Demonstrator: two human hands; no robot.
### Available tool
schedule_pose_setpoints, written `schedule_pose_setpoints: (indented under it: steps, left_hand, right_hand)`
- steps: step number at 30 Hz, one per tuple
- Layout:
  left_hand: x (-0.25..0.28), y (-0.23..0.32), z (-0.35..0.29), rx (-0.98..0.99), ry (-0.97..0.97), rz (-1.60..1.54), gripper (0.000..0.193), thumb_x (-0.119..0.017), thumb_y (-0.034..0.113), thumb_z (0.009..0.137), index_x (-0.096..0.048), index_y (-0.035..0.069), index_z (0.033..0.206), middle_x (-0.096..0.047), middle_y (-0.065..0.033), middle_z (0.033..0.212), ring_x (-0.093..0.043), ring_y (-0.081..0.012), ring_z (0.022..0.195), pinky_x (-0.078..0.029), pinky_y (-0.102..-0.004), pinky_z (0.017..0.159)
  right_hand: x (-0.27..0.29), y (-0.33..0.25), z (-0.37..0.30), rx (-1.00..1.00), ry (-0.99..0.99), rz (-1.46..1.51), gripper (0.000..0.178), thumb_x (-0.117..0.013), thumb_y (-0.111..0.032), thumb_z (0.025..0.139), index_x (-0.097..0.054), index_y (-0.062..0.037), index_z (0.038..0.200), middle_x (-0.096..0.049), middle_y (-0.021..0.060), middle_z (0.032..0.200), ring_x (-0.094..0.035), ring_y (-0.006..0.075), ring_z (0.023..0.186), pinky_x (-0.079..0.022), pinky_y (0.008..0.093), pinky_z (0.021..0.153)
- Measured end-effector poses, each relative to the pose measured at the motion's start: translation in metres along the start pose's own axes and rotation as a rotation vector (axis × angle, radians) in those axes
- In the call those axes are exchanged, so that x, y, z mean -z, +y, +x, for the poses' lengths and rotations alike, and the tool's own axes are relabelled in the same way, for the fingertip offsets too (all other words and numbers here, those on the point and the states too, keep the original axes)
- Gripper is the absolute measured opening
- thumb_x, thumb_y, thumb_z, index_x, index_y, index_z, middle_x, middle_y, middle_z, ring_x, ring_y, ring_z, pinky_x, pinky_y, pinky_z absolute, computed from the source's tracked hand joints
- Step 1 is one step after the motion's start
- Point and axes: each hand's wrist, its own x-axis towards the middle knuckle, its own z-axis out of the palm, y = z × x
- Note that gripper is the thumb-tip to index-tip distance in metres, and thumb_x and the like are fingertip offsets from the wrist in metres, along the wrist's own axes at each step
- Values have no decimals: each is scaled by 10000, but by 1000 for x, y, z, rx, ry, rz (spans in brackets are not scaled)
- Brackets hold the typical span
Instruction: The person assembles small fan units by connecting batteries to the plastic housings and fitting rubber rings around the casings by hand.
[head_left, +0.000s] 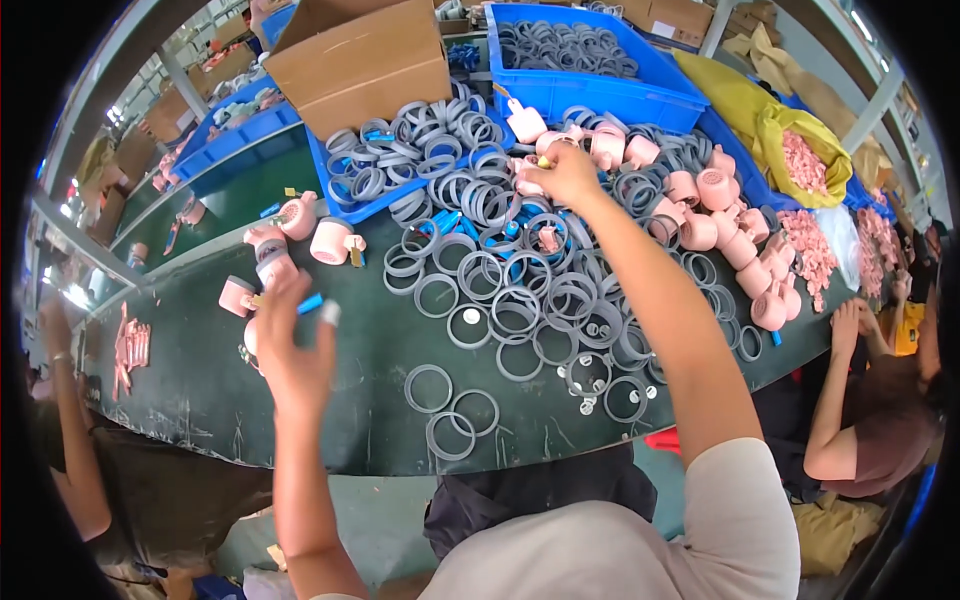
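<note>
My right hand (570, 175) reaches across the heap at the far middle, its fingers closed on a pink plastic housing (528, 180). Other pink housings (606, 148) lie just beyond it, and grey rings (480, 205) are piled below and around it. On the left, my left hand (293, 355) is raised over the table, thumb and fingers apart. Its fingertips overlap a pink housing with a grey ring (273, 265), though contact cannot be made out. A small blue piece (310, 303) shows beside the thumb. More pink housings (332, 242) stand just past this hand.
Blue bins (600, 95) of grey rings and a cardboard box (360, 65) line the back. Small pink pieces fill a yellow sack (750, 105) and lie heaped at right. Loose rings (450, 437) are near the front edge. People sit at both sides; one person's hands (850, 318) show at right.
</note>
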Motion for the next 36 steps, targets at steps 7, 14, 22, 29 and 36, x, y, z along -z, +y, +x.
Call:
schedule_pose_setpoints:
  steps: [7, 14, 22, 29, 36]
  left_hand:
    - [1, 39, -89, 433, -112, -462, 304, -616, -56, 706, -629, 15, 1001, -596, -174, 1106, -615, -264, 934, -533, -294, 661]
    - [11, 46, -93, 397, -55, -515, 285, -581, -73, 716, -620, -15, 992, -607, -168, 1084, -605, -232, 958, -527, -282, 707]
    - [3, 41, -71, 731, -452, -1939, 1299, -771, 634, 506, 74, 305, 1434, -239, -237, 1418, -456, -451, 1162, -556, -497, 753]
    - [11, 42, -114, 923, -87, -1842, 773, -715, 129, 725, -281, 46, 1360, -388, -255, 1316, -453, -461, 1162, -586, -394, 734]
    - [6, 46, -106, 825, 32, -1691, 794, -684, 71, 767, -216, 87, 1409, -397, -175, 1338, -412, -387, 1231, -570, -359, 793]
  right_hand:
    - [11, -2, 13, -240, -115, 347, 483, -826, -431, 579, -592, -18, 663, -563, 28, 616, -550, 122, 602, -461, 259, 589]
    - [17, -24, 11, -360, 43, 557, 347, -772, -48, 591, -603, -17, 893, -616, 158, 992, -628, 266, 844, -527, 353, 684]
    - [33, -178, -144, 917, -503, 637, 409, -797, -130, 646, -525, -81, 947, -432, 126, 1272, -531, 258, 1085, -487, 358, 792]
    - [-15, -137, -109, 582, -338, 255, 325, -780, -339, 644, -658, -100, 825, -639, 62, 822, -561, 268, 876, -403, 391, 787]
    - [-44, -105, -79, 470, -496, -181, 101, -711, -187, 658, -684, -91, 674, -660, 70, 715, -627, 247, 680, -470, 386, 639]
